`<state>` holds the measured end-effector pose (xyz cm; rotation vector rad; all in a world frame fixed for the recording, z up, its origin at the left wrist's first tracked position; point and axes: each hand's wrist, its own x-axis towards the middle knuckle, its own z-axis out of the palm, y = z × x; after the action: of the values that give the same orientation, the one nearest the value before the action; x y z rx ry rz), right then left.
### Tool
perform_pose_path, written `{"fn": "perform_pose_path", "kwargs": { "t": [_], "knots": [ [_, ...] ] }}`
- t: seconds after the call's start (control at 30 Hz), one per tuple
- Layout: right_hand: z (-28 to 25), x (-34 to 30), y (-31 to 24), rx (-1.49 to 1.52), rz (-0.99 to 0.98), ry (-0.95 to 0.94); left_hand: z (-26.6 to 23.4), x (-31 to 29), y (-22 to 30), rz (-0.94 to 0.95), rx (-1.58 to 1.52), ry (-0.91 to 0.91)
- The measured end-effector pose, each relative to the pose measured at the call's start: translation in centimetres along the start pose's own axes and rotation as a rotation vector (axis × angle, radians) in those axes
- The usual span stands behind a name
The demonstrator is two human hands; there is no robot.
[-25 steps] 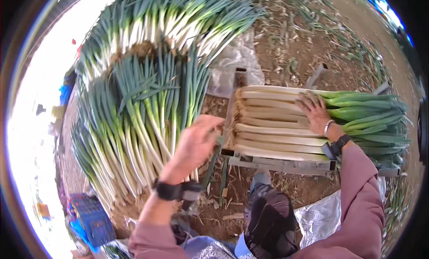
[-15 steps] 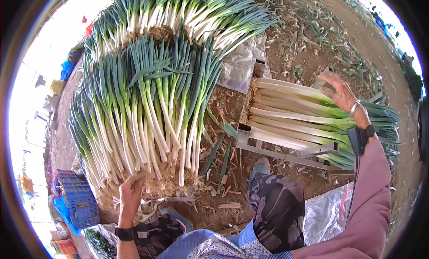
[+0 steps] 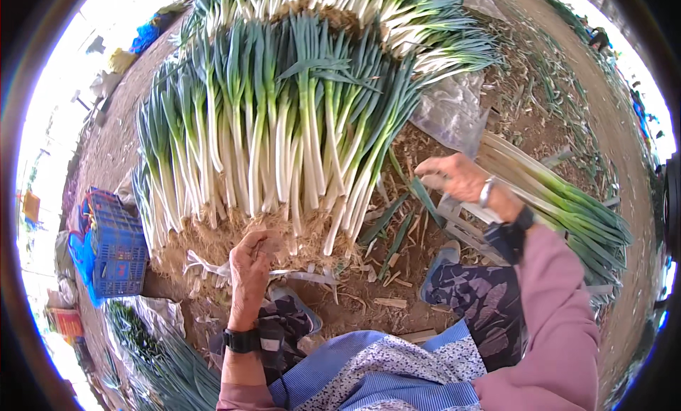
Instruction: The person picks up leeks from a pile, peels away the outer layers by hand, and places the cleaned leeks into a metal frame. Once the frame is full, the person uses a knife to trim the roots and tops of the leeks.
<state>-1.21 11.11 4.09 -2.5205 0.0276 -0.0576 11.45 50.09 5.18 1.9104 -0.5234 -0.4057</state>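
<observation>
leeks (image 3: 305,106) are spread just beyond the half-curled left hand (image 3: 252,269); the right hand (image 3: 461,180) is loosely bent; either's hold cannot be told. stems (image 3: 255,166) are best gathered near the roots (image 3: 206,244).

I've got brown dirt ground (image 3: 106,163) carrying the big leek pile (image 3: 284,134). Left of the pile I see a blue crate (image 3: 120,255); right of it, a metal rack (image 3: 482,244); beside its leafy end, a plastic sheet (image 3: 454,117). Loose green leaves (image 3: 397,244) lie between pile and rack.
</observation>
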Motion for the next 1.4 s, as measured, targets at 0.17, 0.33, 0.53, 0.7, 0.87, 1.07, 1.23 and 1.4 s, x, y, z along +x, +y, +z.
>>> {"fn": "perform_pose_path", "kwargs": {
  "t": [0.17,0.33,0.53,0.7,0.87,1.07,1.23,1.4],
  "knots": [
    [14.4,3.6,4.0,0.252,0.234,-0.010,-1.4,-0.3,0.5,-0.179,-0.132,0.090],
    [26.6,6.3,3.6,0.790,0.677,0.104,-2.9,-0.6,1.3,-0.201,-0.084,0.117],
    [33.9,10.6,0.8,0.299,0.909,-0.008,-1.8,-0.1,3.2,-0.328,-0.008,0.023],
    [34.6,11.7,0.1,0.158,0.985,-0.139,-1.8,0.2,3.0,-0.439,-0.068,-0.119],
    [34.7,8.5,1.4,0.311,1.135,0.114,-1.6,-0.5,3.2,-0.436,-0.051,-0.068],
    [30.4,-1.3,7.7,0.359,1.318,0.265,-1.7,-1.7,2.5,-0.227,-0.006,-0.207],
    [24.1,-1.8,4.2,0.848,0.940,0.323,0.1,-2.2,1.8,-0.174,-0.032,-0.270],
    [22.6,1.4,-11.7,0.927,0.648,0.190,2.8,-5.5,-1.4,-0.348,-0.176,-0.247]
  ]
}}
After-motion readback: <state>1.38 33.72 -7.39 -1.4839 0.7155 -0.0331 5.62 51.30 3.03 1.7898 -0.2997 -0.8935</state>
